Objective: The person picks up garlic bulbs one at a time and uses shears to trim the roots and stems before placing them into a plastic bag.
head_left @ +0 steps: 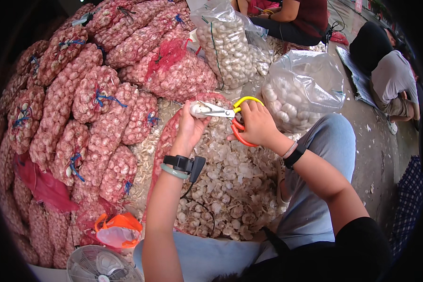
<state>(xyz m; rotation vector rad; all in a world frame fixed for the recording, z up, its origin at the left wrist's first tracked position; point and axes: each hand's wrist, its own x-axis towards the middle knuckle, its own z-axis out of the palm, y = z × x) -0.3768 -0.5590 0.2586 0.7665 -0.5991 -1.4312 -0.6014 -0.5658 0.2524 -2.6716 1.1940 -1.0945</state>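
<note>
A white garlic bulb (pixel 196 110) is gripped in the closed fingers of my left hand (pixel 189 128). My right hand (pixel 259 126) is wrapped round a pair of scissors (pixel 226 113) with one yellow and one orange-red handle. The handles are spread apart, and the steel blades point left and reach the bulb's stem side. Whether they touch the stem I cannot tell. Below both hands lies a heap of garlic skins and loose bulbs (pixel 225 174), on an opened red mesh sack (pixel 166 136) between my legs.
Stacked mesh sacks of garlic (pixel 98 89) fill the left. Clear plastic bags of white bulbs, one tall (pixel 228 51) and one wide (pixel 300 94), stand ahead. An orange bag (pixel 119 230) and a fan (pixel 101 265) are at lower left. Other people (pixel 395 75) sit at the back and right.
</note>
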